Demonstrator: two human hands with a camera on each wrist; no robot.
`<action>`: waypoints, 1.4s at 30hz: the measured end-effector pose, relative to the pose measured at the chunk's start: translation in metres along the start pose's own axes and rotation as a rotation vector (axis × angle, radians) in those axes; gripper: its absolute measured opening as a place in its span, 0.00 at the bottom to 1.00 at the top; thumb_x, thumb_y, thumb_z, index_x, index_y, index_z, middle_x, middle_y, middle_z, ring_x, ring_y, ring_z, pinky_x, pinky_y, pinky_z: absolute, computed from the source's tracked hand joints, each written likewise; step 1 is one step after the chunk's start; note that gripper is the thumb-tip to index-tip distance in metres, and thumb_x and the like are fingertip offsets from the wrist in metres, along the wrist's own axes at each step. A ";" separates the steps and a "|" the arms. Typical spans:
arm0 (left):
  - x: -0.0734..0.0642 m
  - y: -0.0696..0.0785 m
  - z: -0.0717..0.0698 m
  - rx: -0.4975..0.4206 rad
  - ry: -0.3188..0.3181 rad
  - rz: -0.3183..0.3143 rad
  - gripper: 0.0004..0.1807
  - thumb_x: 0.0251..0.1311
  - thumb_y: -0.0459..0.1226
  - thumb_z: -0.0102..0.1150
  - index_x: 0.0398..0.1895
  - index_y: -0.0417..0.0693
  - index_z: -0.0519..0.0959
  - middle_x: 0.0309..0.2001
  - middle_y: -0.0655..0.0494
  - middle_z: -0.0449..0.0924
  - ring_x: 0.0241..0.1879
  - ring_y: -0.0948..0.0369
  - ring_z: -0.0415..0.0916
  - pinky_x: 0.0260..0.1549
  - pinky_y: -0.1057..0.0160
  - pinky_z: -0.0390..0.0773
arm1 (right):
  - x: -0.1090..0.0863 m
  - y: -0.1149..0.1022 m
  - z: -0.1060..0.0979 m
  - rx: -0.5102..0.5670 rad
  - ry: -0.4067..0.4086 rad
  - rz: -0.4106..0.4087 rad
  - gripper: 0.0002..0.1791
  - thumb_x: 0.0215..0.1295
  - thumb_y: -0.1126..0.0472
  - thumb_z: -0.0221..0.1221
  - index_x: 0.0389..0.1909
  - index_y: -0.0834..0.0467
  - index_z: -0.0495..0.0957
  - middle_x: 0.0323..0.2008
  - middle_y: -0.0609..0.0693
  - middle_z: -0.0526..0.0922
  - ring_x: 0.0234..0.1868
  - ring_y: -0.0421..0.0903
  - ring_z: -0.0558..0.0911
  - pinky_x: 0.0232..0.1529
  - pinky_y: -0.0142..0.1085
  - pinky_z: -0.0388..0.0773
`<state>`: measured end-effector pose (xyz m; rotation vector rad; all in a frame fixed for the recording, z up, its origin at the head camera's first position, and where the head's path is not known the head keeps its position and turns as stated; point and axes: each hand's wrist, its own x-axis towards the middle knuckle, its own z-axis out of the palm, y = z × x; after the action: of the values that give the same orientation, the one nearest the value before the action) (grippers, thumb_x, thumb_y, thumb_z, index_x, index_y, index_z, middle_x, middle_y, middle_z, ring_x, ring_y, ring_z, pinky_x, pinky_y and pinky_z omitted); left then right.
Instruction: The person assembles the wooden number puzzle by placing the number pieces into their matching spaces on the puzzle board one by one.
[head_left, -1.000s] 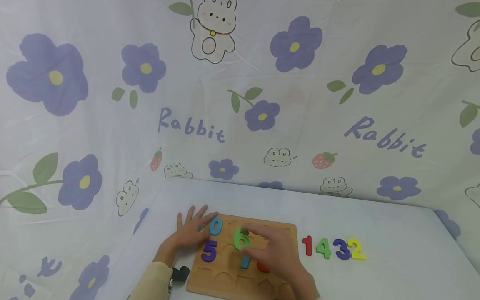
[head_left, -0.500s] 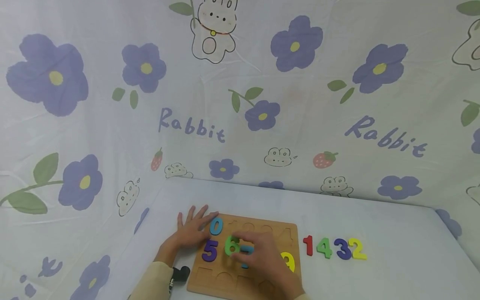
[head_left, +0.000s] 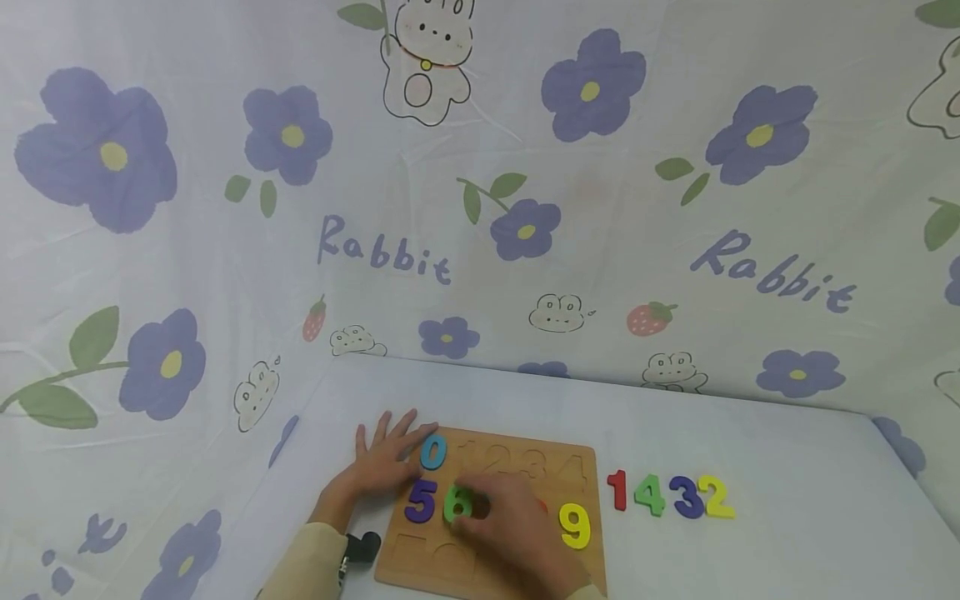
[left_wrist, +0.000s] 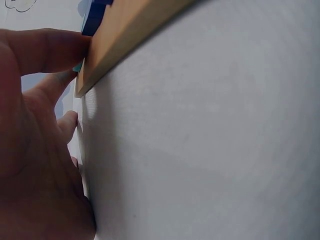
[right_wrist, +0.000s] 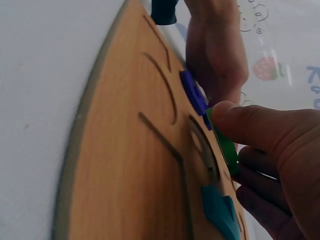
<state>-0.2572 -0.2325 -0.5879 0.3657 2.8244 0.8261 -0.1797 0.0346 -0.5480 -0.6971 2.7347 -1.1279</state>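
My right hand (head_left: 510, 521) pinches a green number 6 (head_left: 447, 505) between thumb and fingers, over the second row of a wooden number puzzle board (head_left: 396, 575). The right wrist view shows the green piece (right_wrist: 227, 150) tilted above its recess. My left hand (head_left: 384, 462) rests spread at the board's left edge, thumb and index finger touching it. Beside that hand sit a blue 0 (head_left: 425, 454) and a purple 5 (head_left: 423, 504). A teal 7 (right_wrist: 220, 212) shows in the right wrist view; my right hand hides it in the head view.
A yellow 9 (head_left: 586, 527) sits at the board's right; a red piece (head_left: 542, 506) is mostly hidden. On the white table to the right lie a red 1 (head_left: 618, 492), green 4 (head_left: 651, 500), dark purple 3 (head_left: 695, 504) and yellow 2 (head_left: 714, 508). A patterned curtain (head_left: 600, 192) hangs behind.
My right hand has carried the green 6 left and down, from above the 7 to beside the purple 5. The yellow 9 has come into view. My left hand stays put.
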 end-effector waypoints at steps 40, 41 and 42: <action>-0.009 0.014 -0.008 -0.054 0.022 0.047 0.42 0.60 0.42 0.63 0.82 0.62 0.71 0.89 0.40 0.51 0.87 0.27 0.29 0.74 0.18 0.16 | -0.077 0.057 -0.110 -0.067 0.163 0.092 0.29 0.63 0.44 0.78 0.65 0.44 0.87 0.61 0.42 0.91 0.62 0.52 0.89 0.62 0.55 0.87; -0.009 0.014 -0.009 -0.055 0.020 0.045 0.42 0.61 0.42 0.63 0.83 0.61 0.71 0.89 0.40 0.51 0.87 0.28 0.29 0.75 0.19 0.16 | -0.081 0.064 -0.116 -0.076 0.166 0.108 0.30 0.63 0.45 0.79 0.65 0.45 0.87 0.61 0.43 0.91 0.62 0.53 0.89 0.62 0.56 0.87; -0.009 0.016 -0.010 -0.052 0.014 0.032 0.42 0.61 0.42 0.63 0.83 0.61 0.71 0.89 0.40 0.51 0.87 0.29 0.29 0.76 0.20 0.17 | -0.086 0.071 -0.121 -0.094 0.170 0.125 0.30 0.62 0.44 0.79 0.65 0.45 0.87 0.61 0.43 0.91 0.61 0.53 0.89 0.62 0.56 0.87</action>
<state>-0.2476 -0.2270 -0.5700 0.4004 2.8113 0.9098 -0.1617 0.1949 -0.5161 -0.4506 2.9415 -1.0845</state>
